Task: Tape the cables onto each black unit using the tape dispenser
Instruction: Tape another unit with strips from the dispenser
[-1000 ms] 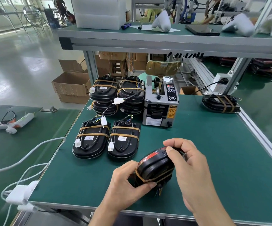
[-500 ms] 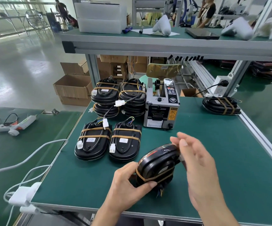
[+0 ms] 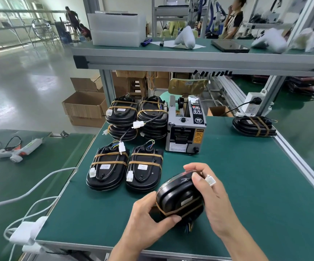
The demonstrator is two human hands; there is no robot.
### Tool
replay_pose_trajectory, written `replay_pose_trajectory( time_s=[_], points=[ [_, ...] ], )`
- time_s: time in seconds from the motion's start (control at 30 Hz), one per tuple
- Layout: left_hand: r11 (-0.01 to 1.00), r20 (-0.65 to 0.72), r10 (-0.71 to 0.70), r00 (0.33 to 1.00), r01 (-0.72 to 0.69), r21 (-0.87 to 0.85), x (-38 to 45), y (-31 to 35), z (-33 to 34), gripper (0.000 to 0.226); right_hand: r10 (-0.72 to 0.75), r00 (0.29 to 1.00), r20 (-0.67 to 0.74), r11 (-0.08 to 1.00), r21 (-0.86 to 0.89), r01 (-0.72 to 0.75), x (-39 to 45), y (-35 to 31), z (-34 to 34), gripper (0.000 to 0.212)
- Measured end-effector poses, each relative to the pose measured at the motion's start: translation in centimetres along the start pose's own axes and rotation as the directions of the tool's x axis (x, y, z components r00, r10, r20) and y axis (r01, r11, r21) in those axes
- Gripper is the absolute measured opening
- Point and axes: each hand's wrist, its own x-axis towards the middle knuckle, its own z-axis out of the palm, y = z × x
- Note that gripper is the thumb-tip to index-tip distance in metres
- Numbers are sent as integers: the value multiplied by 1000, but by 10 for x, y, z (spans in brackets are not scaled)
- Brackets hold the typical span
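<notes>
A black unit (image 3: pixel 178 198) with a brown tape band round it stands tilted on edge above the green table (image 3: pixel 246 185). My left hand (image 3: pixel 148 217) grips its near lower end. My right hand (image 3: pixel 214 200) holds its far side, fingers curled over the top, with a white connector (image 3: pixel 210 180) by them. Coloured wires (image 3: pixel 189 226) hang under the unit. Two taped black units (image 3: pixel 108 169) (image 3: pixel 144 170) lie flat to the left. The tape dispenser (image 3: pixel 186 127) stands behind them.
Stacked taped units (image 3: pixel 122 112) (image 3: pixel 153 114) stand left of the dispenser. Another taped unit (image 3: pixel 254 126) lies at the right edge near a power strip (image 3: pixel 251 103). White cables (image 3: pixel 39 187) and an adapter (image 3: pixel 27 232) sit at the left; a shelf (image 3: pixel 190 59) runs overhead.
My right hand opened briefly, then closed again over the unit's far side, now with the white connector by its fingers. The unit has turned more upright. My left hand kept its hold.
</notes>
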Motion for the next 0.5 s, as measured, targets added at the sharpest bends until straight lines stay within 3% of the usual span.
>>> replay_pose_trajectory(
  time_s=[0.2, 0.33, 0.4, 0.5],
  points=[
    [995, 31, -10, 999, 13, -103, 2, 12, 0, 58, -123, 986, 111, 913, -376, 156, 7, -24, 0, 29],
    [998, 27, -22, 999, 23, -54, 2, 9, -1, 66, -251, 917, 310, 644, -653, 397, 12, -23, 1, 25],
    [999, 35, -33, 999, 34, -28, 2, 6, -1, 61, -287, 872, 396, 497, -717, 489, 13, -17, 4, 26],
    [999, 32, -39, 999, 38, 32, 1, 3, 0, 46, -310, 836, 453, 387, -743, 546, 10, -7, 13, 27]
  ],
)
